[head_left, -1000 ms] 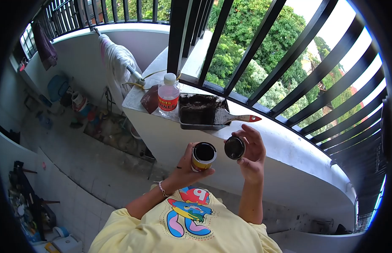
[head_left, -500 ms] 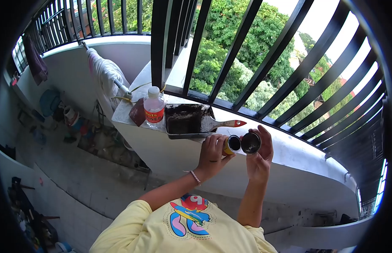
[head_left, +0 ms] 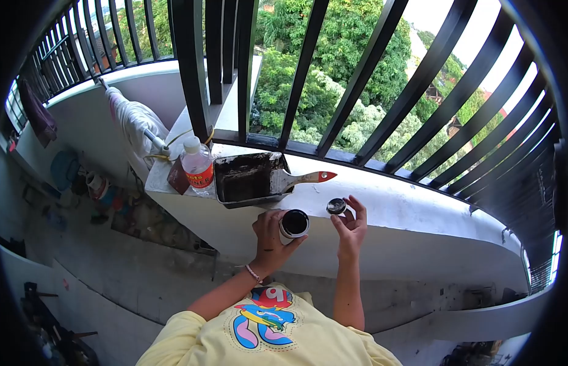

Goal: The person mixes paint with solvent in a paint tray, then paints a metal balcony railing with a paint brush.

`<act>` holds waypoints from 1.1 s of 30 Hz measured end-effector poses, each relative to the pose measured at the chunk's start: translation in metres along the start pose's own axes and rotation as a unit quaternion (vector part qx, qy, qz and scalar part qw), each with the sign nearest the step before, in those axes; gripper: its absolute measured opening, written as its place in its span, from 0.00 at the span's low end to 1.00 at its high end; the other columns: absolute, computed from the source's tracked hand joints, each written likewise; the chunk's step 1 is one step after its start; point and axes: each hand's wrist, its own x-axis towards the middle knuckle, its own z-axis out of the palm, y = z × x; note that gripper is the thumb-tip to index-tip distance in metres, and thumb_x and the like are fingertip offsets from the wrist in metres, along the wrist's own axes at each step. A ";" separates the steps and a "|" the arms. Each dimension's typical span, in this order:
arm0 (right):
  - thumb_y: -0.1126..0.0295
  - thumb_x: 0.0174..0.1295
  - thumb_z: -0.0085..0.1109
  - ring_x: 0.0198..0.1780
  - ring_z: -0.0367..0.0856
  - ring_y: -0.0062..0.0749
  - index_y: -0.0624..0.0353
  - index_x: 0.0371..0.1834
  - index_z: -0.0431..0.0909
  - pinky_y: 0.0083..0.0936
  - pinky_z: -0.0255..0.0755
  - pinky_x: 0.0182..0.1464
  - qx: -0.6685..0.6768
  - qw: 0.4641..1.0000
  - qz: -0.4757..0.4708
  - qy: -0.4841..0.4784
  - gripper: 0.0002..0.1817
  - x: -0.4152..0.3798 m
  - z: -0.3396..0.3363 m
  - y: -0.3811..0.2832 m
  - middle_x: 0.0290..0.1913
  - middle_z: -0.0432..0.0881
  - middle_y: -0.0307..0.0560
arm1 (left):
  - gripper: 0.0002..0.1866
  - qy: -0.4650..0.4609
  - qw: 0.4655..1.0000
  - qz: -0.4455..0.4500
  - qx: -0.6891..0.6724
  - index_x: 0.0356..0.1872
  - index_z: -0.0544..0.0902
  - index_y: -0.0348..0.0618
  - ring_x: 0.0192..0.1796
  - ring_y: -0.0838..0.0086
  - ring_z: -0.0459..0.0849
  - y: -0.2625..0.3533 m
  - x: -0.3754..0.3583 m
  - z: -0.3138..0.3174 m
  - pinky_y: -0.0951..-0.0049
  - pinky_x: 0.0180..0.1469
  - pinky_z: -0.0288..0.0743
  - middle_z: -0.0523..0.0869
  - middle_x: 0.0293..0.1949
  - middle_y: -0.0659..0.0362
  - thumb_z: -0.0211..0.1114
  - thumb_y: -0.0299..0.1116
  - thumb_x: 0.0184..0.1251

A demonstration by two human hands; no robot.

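We held the open paint can [head_left: 294, 224] in our left hand [head_left: 268, 235], fingers wrapped round its side, just below the paint tray [head_left: 247, 179] on the balcony ledge [head_left: 418, 210]. Our right hand [head_left: 351, 222] pinched the lid [head_left: 336, 206] by its rim, right of the tray. The can looked rigid but slick and spill-prone, best gripped around its wall and kept upright.

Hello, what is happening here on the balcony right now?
A person stands at a white ledge under black railings. The left hand holds an open paint can, and the right hand holds its lid beside it. On the ledge are a dark paint tray with a brush and a thinner bottle.
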 end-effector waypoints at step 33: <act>0.64 0.54 0.77 0.76 0.56 0.37 0.55 0.75 0.64 0.47 0.41 0.73 -0.542 0.827 -0.062 0.132 0.45 -0.018 0.002 -0.009 0.70 0.79 0.34 | 0.39 -0.047 0.999 -0.011 -0.018 0.63 0.72 0.43 0.63 0.56 0.72 -0.012 -0.024 -0.014 0.54 0.65 0.62 0.75 0.57 0.52 0.83 0.47 0.54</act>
